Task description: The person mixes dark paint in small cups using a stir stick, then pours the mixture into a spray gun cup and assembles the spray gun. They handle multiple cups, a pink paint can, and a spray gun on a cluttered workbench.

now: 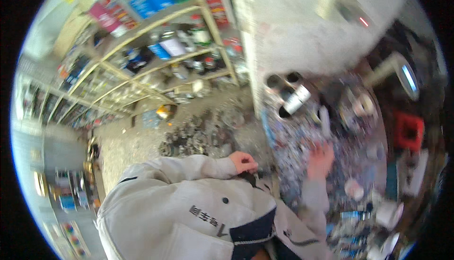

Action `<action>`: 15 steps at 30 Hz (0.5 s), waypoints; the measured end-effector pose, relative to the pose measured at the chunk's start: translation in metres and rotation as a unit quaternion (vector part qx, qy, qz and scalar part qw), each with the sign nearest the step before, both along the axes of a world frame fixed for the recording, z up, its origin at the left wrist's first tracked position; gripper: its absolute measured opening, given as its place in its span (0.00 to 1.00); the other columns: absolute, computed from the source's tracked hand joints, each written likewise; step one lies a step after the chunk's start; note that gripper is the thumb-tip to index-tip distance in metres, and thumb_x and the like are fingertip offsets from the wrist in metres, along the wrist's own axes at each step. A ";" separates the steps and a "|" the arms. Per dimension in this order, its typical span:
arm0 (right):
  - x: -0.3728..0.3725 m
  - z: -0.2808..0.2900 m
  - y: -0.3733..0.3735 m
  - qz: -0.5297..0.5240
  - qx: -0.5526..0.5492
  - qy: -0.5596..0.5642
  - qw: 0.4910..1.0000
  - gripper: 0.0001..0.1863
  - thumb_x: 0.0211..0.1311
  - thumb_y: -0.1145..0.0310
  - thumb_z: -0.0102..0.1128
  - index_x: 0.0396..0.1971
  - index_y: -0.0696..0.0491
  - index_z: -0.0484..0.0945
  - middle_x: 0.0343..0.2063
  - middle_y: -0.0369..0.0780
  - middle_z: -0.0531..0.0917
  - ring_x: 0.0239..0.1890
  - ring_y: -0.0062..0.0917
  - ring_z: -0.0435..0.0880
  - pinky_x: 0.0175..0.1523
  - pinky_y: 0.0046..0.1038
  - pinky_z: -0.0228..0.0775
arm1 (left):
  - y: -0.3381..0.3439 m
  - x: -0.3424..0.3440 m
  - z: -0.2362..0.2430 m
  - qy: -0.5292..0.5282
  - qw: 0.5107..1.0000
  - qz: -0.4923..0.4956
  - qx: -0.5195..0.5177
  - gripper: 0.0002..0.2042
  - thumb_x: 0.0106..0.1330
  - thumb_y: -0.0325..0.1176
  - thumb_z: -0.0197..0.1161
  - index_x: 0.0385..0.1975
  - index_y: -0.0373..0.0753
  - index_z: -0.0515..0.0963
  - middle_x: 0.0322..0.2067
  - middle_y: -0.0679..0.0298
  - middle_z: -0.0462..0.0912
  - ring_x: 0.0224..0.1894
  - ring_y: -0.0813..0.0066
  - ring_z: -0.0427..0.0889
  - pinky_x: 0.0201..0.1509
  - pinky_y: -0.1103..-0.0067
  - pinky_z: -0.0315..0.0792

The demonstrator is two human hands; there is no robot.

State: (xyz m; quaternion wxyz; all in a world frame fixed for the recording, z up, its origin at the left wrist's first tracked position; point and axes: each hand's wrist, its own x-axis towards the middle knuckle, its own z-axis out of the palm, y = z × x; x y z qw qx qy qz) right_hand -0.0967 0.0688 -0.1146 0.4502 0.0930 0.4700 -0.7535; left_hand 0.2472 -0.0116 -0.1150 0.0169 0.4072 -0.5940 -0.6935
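My left hand (243, 163) is beside the front of my pale jacket (189, 198), its fingers curled over a dark area; what they hold, if anything, I cannot make out. My right hand (320, 158) is blurred by motion over a speckled, cluttered bench top (298, 184), just below an upright-looking pale tube (324, 122); whether it touches anything is unclear. Several dark-mouthed cans (274, 81) stand at the bench's back left, along with a white cylinder (297, 100). A pale round container (363, 105) is farther right.
Shelves of bottles and packages (170, 42) rise at upper left. Dark small parts (184, 142) cover part of the floor (123, 151). A white wall (302, 47) backs the bench. A lit lamp (402, 78), a red crate (407, 132) and blurred tools (354, 215) are at the right.
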 end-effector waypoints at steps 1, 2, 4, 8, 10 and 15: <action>0.011 0.003 0.013 -0.009 0.031 0.027 0.999 0.36 0.73 0.45 0.61 0.71 0.53 0.68 0.57 0.40 0.74 0.56 0.27 0.75 0.57 0.31 0.68 | -0.007 0.023 -0.006 -0.010 0.999 0.052 0.011 0.12 0.73 0.42 0.72 0.37 0.38 0.87 0.33 0.66 0.91 0.36 0.80 0.87 0.42 0.77 0.81; 0.023 0.008 0.027 0.008 0.015 0.016 1.000 0.25 0.74 0.48 0.60 0.59 0.51 0.76 0.44 0.36 0.76 0.46 0.24 0.75 0.52 0.30 0.68 | -0.012 0.050 -0.013 -0.002 0.997 0.078 -0.014 0.16 0.73 0.46 0.71 0.30 0.40 0.86 0.29 0.66 0.90 0.32 0.81 0.85 0.38 0.79 0.80; 0.048 0.018 0.047 0.037 0.006 0.020 0.999 0.16 0.77 0.54 0.55 0.28 0.45 0.69 0.25 0.30 0.70 0.26 0.20 0.67 0.36 0.28 0.65 | -0.016 0.106 -0.039 -0.059 0.988 0.141 -0.030 0.19 0.73 0.48 0.70 0.28 0.39 0.85 0.26 0.67 0.87 0.29 0.81 0.82 0.34 0.78 0.77; 0.117 0.027 0.031 0.199 -0.005 0.157 0.967 0.11 0.74 0.68 0.54 0.28 0.51 0.70 0.23 0.34 0.70 0.24 0.21 0.70 0.34 0.28 0.69 | 0.004 0.281 -0.122 -0.224 0.957 0.161 -0.091 0.21 0.71 0.53 0.69 0.26 0.39 0.85 0.23 0.66 0.85 0.25 0.75 0.80 0.32 0.71 0.76; 0.158 0.040 0.002 0.250 -0.002 0.202 0.947 0.09 0.72 0.72 0.54 0.28 0.53 0.71 0.22 0.36 0.71 0.24 0.23 0.73 0.34 0.28 0.71 | 0.035 0.377 -0.169 -0.354 0.911 0.198 -0.075 0.23 0.64 0.58 0.71 0.28 0.40 0.87 0.27 0.61 0.89 0.32 0.69 0.87 0.38 0.67 0.80; 0.284 0.095 -0.140 0.352 -0.081 0.189 0.913 0.06 0.70 0.75 0.56 0.30 0.56 0.74 0.22 0.39 0.77 0.27 0.25 0.77 0.35 0.29 0.73 | 0.083 0.566 -0.239 -0.502 0.856 0.111 0.054 0.18 0.68 0.50 0.66 0.44 0.41 0.87 0.33 0.59 0.90 0.40 0.60 0.89 0.47 0.64 0.82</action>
